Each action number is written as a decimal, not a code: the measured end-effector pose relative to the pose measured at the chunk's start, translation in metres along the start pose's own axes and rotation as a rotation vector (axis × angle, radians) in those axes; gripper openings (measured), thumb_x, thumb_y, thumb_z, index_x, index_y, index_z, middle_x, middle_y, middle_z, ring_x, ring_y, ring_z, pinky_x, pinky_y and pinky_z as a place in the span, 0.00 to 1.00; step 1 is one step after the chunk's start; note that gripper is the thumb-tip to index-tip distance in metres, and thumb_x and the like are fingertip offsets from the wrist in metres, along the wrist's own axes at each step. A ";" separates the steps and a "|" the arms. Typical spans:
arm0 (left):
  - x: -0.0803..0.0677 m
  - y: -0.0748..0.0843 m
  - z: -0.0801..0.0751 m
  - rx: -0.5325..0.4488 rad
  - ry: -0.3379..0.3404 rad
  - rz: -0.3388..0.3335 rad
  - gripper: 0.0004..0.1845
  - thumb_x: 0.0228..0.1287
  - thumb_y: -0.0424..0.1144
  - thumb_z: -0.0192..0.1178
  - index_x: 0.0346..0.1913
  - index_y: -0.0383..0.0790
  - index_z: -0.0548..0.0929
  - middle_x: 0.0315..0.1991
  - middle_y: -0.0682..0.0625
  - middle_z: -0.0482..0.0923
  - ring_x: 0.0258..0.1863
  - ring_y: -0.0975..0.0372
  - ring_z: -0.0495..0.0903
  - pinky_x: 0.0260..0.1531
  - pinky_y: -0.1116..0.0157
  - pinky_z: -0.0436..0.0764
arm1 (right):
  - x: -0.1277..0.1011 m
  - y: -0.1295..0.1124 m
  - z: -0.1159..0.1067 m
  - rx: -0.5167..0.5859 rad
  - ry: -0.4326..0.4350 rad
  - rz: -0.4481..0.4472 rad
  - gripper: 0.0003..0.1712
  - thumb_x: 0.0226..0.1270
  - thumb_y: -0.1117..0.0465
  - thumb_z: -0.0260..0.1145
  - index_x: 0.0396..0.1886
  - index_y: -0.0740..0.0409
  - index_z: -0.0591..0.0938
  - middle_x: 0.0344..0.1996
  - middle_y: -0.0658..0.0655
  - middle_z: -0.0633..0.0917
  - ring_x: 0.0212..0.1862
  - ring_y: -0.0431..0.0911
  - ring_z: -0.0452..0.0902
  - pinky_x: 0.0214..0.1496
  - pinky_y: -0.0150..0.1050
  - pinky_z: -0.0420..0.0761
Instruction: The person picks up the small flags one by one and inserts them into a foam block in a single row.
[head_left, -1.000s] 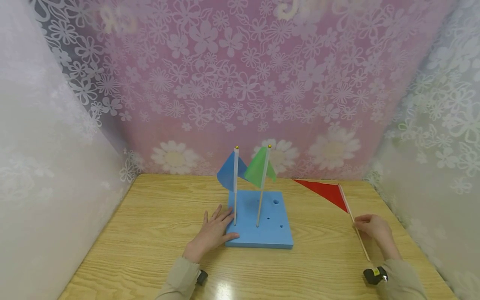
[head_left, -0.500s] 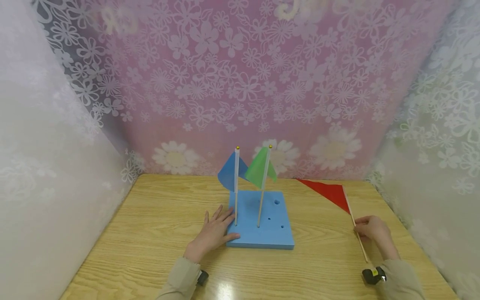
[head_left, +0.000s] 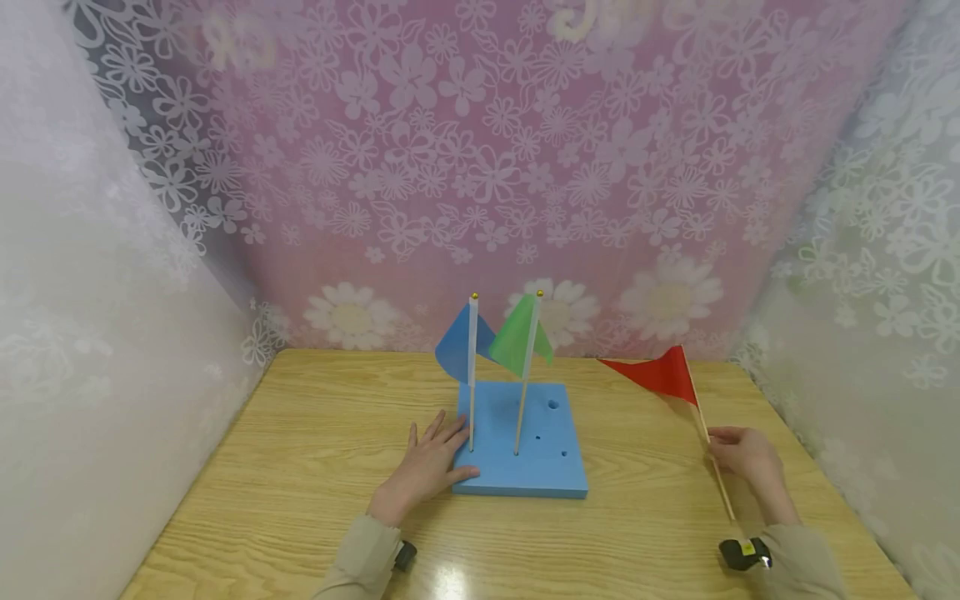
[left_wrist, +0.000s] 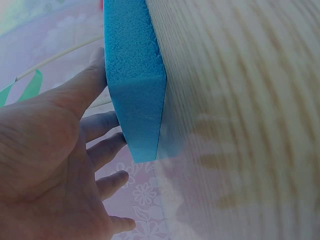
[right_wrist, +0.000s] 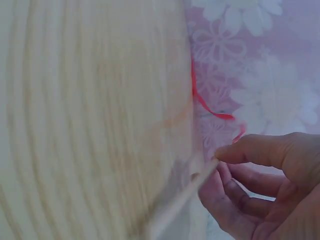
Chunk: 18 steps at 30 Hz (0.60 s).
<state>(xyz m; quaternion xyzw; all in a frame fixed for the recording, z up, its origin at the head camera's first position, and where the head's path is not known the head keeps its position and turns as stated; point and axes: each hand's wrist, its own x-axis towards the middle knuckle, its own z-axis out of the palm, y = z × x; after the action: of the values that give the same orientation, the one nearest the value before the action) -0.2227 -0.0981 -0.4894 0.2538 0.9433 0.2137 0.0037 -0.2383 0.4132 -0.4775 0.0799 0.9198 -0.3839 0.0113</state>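
A person's two sleeved forearms reach in from the near edge of a light wooden bench (head_left: 315,467), walled on three sides by pink and white flower-patterned sheets.

The left hand (head_left: 423,471) lies flat, fingers straight and slightly spread, at the near left corner of a square blue foam block (head_left: 536,471). Its thumb runs along the block's near left edge and its fingertips rest on the top surface; the left wrist view shows the palm against the foam's side. It presses rather than grips, which seems to steady the light block on the smooth wood.

To the right, well apart from the block, the right hand (head_left: 742,458) pinches the thin wooden stick of a red flag (head_left: 660,375) between thumb and curled fingers. The right wrist view confirms the pinch on the blurred stick. The stick slants up and away to the left, so the red pennant is lifted off the bench at the far end, while the stick's near end points down toward the wrist.

In the block, a blue flag (head_left: 453,346) and a green flag (head_left: 517,337) stand almost upright on white sticks, side by side in holes on the left half. Several open holes (head_left: 552,404) show in the right half, between the planted flags and the red one.
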 end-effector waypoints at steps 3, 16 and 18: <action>0.000 -0.001 0.001 -0.002 -0.002 -0.002 0.38 0.69 0.54 0.64 0.75 0.38 0.69 0.77 0.41 0.61 0.78 0.39 0.50 0.67 0.25 0.47 | -0.001 -0.004 0.003 0.056 0.022 -0.013 0.25 0.74 0.67 0.61 0.62 0.84 0.72 0.45 0.76 0.86 0.32 0.42 0.87 0.33 0.36 0.87; 0.001 -0.002 0.002 0.002 0.000 0.000 0.38 0.69 0.55 0.63 0.75 0.38 0.69 0.77 0.42 0.61 0.78 0.40 0.50 0.67 0.26 0.47 | -0.008 -0.039 0.024 0.151 0.108 -0.089 0.26 0.73 0.66 0.65 0.64 0.80 0.73 0.49 0.74 0.83 0.32 0.29 0.81 0.37 0.40 0.88; 0.001 -0.002 0.002 0.002 0.002 0.001 0.38 0.69 0.54 0.64 0.75 0.38 0.70 0.77 0.42 0.61 0.78 0.40 0.50 0.67 0.25 0.47 | -0.008 -0.045 0.028 0.168 0.119 -0.105 0.26 0.73 0.66 0.65 0.64 0.79 0.73 0.49 0.74 0.83 0.33 0.28 0.81 0.38 0.41 0.88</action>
<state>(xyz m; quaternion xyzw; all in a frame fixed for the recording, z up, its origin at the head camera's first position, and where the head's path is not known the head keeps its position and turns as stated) -0.2246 -0.0987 -0.4920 0.2540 0.9435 0.2130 0.0026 -0.2385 0.3612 -0.4650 0.0551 0.8864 -0.4542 -0.0703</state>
